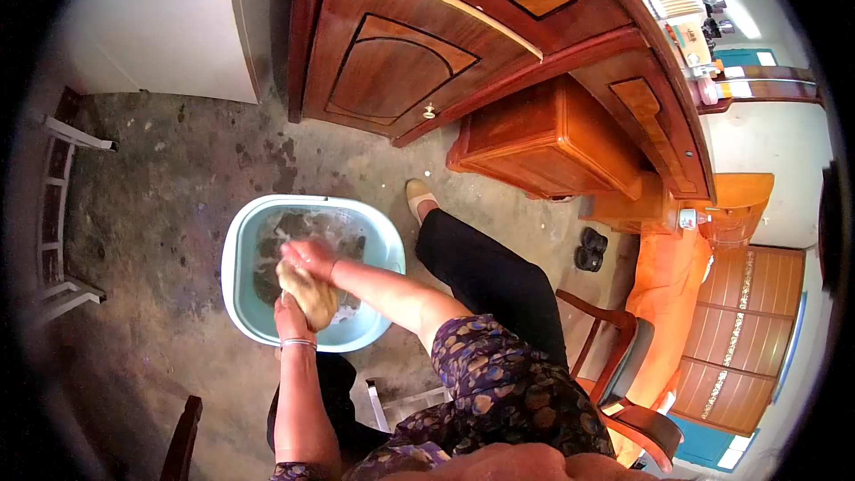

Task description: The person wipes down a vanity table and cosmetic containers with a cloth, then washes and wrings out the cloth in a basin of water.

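Note:
Over a light-blue plastic basin (239,303) of sudsy water, both my hands are on a bunched tan cloth (309,296). My left hand (289,318), with a bracelet at the wrist, grips its near side. At the upper end, my right hand (309,260) is closed on it, with the fingers somewhat blurred. White foam floats around the hands on the greyish water. Folds and fingers hide part of the cloth.
The basin stands on a stained concrete floor (178,214) between my legs. Beyond it is a dark wooden cabinet (401,62). A chair (623,374) and black sandals (590,249) are at right; a white metal frame (55,205) is at far left.

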A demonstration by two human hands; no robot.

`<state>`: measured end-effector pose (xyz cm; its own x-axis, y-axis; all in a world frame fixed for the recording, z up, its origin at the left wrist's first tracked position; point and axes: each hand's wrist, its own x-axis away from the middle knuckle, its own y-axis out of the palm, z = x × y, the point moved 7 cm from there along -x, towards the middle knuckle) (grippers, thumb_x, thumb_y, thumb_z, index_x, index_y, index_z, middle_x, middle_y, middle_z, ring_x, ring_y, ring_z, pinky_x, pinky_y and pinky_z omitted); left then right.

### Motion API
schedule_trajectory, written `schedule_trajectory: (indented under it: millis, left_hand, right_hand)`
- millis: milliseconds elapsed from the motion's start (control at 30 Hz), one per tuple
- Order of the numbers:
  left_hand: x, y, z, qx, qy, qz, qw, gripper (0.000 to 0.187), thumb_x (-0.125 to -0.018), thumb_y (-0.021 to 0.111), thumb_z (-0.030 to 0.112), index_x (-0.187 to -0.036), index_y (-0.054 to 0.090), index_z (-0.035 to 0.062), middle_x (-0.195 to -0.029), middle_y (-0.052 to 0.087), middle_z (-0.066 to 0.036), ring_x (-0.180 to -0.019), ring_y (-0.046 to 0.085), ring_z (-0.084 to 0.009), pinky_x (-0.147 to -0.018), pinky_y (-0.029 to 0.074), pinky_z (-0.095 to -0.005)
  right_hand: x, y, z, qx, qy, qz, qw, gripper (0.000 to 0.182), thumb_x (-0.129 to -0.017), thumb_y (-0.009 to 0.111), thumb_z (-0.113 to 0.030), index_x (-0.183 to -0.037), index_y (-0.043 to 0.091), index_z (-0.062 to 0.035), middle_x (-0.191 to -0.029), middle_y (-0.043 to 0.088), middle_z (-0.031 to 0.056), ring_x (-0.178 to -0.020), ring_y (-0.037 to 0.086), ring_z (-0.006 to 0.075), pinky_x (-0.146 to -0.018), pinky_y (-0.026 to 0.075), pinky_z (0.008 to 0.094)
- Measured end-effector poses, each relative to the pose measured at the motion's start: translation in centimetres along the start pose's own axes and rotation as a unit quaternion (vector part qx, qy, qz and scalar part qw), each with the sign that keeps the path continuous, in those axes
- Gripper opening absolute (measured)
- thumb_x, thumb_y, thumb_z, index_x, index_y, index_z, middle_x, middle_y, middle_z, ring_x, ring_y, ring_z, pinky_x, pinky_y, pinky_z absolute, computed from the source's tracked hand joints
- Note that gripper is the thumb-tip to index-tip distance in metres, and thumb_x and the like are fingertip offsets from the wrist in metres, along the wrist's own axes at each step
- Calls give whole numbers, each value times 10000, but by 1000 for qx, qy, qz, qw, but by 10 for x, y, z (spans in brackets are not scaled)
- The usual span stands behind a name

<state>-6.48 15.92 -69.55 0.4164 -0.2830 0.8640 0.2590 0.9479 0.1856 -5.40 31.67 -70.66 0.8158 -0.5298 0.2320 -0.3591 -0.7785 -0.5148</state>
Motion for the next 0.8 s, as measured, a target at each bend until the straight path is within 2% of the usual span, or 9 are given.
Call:
schedule_trajectory:
  millis: [133, 233, 333, 433, 467, 600, 700, 767, 800]
  left_hand:
    - [-12, -5, 8, -192, 74, -10, 978, 315, -942, 510, 157, -1219, 495, 8, -990, 622, -120, -888, 656, -213, -685, 571, -333]
    - [1, -5, 8, -67, 2, -15, 998, 400, -927, 539, 143, -1295, 445, 16, -1040, 604, -138, -910, 644, -217, -714, 565, -353]
    - [20, 5, 31, -71, 3, 12, 997, 474, -885, 575, 101, -1327, 425, 20, -1146, 541, -107, -1021, 564, -198, -812, 521, -403]
    - [28, 16, 38, -106, -1, -6, 994, 478, -864, 597, 112, -1305, 446, 8, -1201, 512, -91, -1098, 514, -198, -852, 506, -437]
    - [26, 14, 34, -86, -10, -17, 996, 477, -863, 600, 118, -1301, 449, 4, -1200, 514, -94, -1099, 513, -198, -850, 507, -438]
    - [23, 6, 22, -32, -54, -8, 998, 554, -881, 601, 174, -1369, 395, 9, -1298, 473, -135, -1216, 444, -301, -885, 495, -494]
    - [30, 11, 27, -40, -73, 14, 996, 629, -902, 604, 249, -1431, 334, 43, -1416, 394, -152, -1278, 386, -362, -902, 475, -541]
    - [32, 16, 29, -16, -106, 28, 994, 649, -920, 587, 333, -1446, 318, 63, -1452, 356, -151, -1283, 373, -389, -882, 469, -581]
    - [30, 17, 32, -1, -117, 15, 993, 619, -930, 554, 375, -1431, 345, 78, -1432, 381, -158, -1269, 402, -383, -893, 468, -579]
  right_hand:
    - [11, -1, 66, 159, 76, -146, 973, 386, -921, 423, -413, -909, 660, -109, -977, 665, 157, -923, 628, 360, -817, 478, 460]
    - [6, 15, 122, 308, 116, -214, 920, 260, -891, 548, -327, -979, 643, -101, -1030, 639, 203, -998, 601, 361, -865, 468, 473]
    - [19, -19, 86, 205, 224, -67, 951, 595, -787, 712, -353, -1298, 484, -150, -1395, 384, 228, -1274, 381, 419, -1008, 374, 512]
    - [49, 10, 94, 260, 229, -54, 937, 742, -744, 738, -424, -1371, 423, -182, -1453, 307, 215, -1310, 333, 421, -1020, 350, 540]
    - [53, 16, 98, 304, 198, 13, 932, 648, -730, 749, -370, -1284, 513, -129, -1324, 469, 233, -1229, 447, 398, -1012, 366, 515]
    - [27, 61, 191, 84, 315, -83, 942, 458, -728, 735, -231, -1130, 604, -55, -1057, 627, 200, -1037, 578, 326, -913, 448, 451]
    - [24, 22, 124, -366, 313, -34, 876, 307, -771, 701, -73, -1062, 618, -25, -950, 666, 96, -873, 626, 192, -758, 526, 338]
    - [27, -6, 50, -336, 186, -124, 915, 315, -795, 699, -25, -1091, 593, -20, -976, 646, 35, -829, 608, 137, -734, 517, 283]
    - [37, -7, 19, -378, 168, -224, 883, 356, -807, 712, -47, -1132, 568, -34, -1012, 626, 31, -861, 600, 130, -748, 515, 276]
